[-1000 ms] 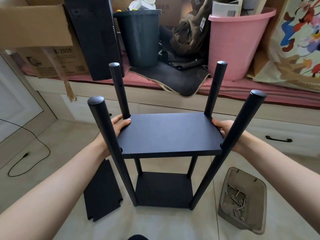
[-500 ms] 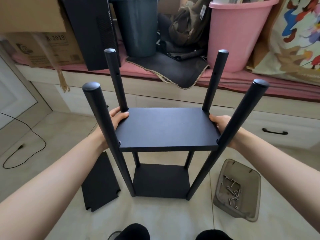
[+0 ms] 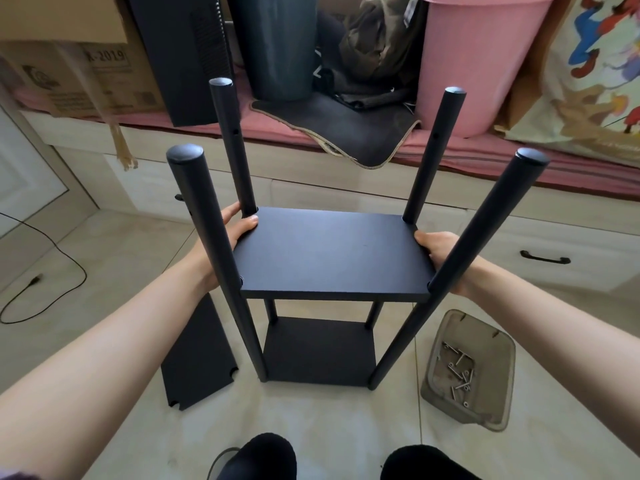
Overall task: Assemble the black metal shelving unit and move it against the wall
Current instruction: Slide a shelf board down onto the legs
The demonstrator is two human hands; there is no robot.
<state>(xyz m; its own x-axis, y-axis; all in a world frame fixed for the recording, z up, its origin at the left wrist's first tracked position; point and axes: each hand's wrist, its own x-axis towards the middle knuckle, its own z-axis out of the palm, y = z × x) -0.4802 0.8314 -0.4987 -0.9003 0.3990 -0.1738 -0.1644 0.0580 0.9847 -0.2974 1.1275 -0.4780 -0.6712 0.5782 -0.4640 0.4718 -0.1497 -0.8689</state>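
A: Where is the shelving unit?

B: The black metal shelving unit [image 3: 332, 271], four round posts with two flat boards fitted, stands on the pale tiled floor [image 3: 329, 420] in the middle of the frame, before a low bench with a pink cover [image 3: 450, 157] across the top.

A: And the hands?

B: The left hand [image 3: 225, 233] grips the left edge of the upper black shelf board [image 3: 332, 251], thumb on top, fingers curled around the edge near the far left post. The right hand [image 3: 440, 251] holds the right edge the same way; its thumb lies on top, and the near right post hides the fingers, so I cannot tell how they lie.

A: Anything loose?

B: A spare black flat panel [image 3: 197, 362] lies on the floor at lower left, just beside the unit. At lower right a translucent brown plastic tray [image 3: 498, 407] holds silver screws [image 3: 460, 375]. A pink plastic tub [image 3: 474, 64] sits on the bench at upper right, a dark grey bin [image 3: 277, 46] at top centre.
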